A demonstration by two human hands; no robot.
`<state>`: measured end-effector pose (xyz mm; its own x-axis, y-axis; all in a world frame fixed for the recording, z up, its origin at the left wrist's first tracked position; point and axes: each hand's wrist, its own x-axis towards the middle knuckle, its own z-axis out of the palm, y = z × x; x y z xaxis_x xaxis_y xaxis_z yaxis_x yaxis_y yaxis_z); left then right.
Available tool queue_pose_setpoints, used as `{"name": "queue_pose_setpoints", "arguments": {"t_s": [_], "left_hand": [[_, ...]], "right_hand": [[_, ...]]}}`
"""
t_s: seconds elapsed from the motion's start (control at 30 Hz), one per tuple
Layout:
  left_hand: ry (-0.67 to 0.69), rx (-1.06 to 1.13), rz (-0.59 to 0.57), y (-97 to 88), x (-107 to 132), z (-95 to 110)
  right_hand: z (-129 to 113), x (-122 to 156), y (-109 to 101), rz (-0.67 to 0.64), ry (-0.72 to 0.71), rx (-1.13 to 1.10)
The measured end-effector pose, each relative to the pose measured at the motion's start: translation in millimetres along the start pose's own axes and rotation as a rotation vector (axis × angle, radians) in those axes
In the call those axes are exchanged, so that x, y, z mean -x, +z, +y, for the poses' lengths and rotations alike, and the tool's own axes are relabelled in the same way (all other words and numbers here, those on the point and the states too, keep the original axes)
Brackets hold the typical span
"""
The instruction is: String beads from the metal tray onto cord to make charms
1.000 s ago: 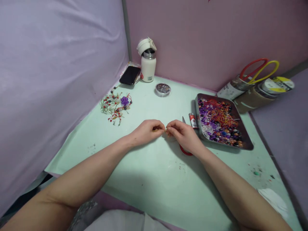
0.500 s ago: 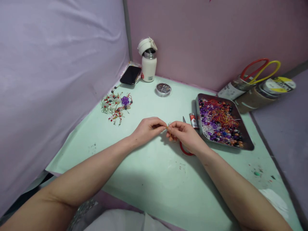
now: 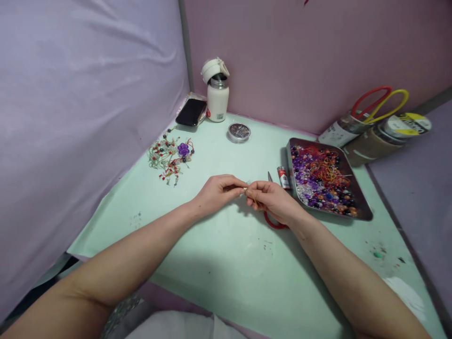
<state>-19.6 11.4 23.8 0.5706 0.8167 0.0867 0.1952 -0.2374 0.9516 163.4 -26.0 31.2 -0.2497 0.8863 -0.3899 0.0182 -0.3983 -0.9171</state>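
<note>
My left hand (image 3: 223, 192) and my right hand (image 3: 270, 198) meet fingertip to fingertip above the table, both pinched. Between them runs a thin orange-yellow cord (image 3: 256, 202), mostly hidden by the fingers. One end hangs below my right fingers. A small pale spot shows at the pinch, too small to name. Under my right hand lie scissors, their red handle (image 3: 274, 223) below the palm and a blade tip above it. A red and white lighter (image 3: 283, 178) lies just beyond that hand.
At right stands a metal tray (image 3: 365, 209) of beads and tangled cord, with jars (image 3: 374, 141) behind. Beaded strands (image 3: 169, 157) lie at left. Farther back are a phone (image 3: 191, 112), an open white bottle (image 3: 218, 101) and a round clear case (image 3: 239, 133).
Both hands stay together in nearly the same spot. My right fingers have curled in slightly around the cord, and a pale spot now shows at the pinch.
</note>
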Motion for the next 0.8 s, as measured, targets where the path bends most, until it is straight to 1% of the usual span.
{"name": "queue_pose_setpoints", "arguments": {"t_s": [0.2, 0.3, 0.4, 0.5, 0.6, 0.7, 0.8], "left_hand": [[0.054, 0.008, -0.048, -1.4, -1.3, -2.0], [0.069, 0.031, -0.052, -1.2, -1.7, -3.3], [0.059, 0.059, -0.032, -0.6, -1.4, -4.4], [0.06, 0.039, -0.01, -0.8, -0.5, -2.5], [0.057, -0.009, 0.023, -2.1, 0.2, 1.6], [0.034, -0.032, 0.066, -3.3, -0.1, 4.0], [0.017, -0.01, 0.101, -3.8, -1.3, 2.7]], "right_hand": [[-0.6, 1.1, -1.3, -0.022, 0.0, 0.035], [1.2, 0.8, 0.3, -0.004, -0.028, 0.035], [4.8, -0.7, 2.5, 0.04, -0.073, 0.027], [6.5, -1.5, 4.0, 0.083, -0.132, 0.052], [3.4, 0.3, 4.6, 0.145, -0.226, 0.125], [-1.6, 3.6, 4.5, 0.198, -0.29, 0.213], [-2.5, 4.9, 3.9, 0.195, -0.331, 0.288]]}}
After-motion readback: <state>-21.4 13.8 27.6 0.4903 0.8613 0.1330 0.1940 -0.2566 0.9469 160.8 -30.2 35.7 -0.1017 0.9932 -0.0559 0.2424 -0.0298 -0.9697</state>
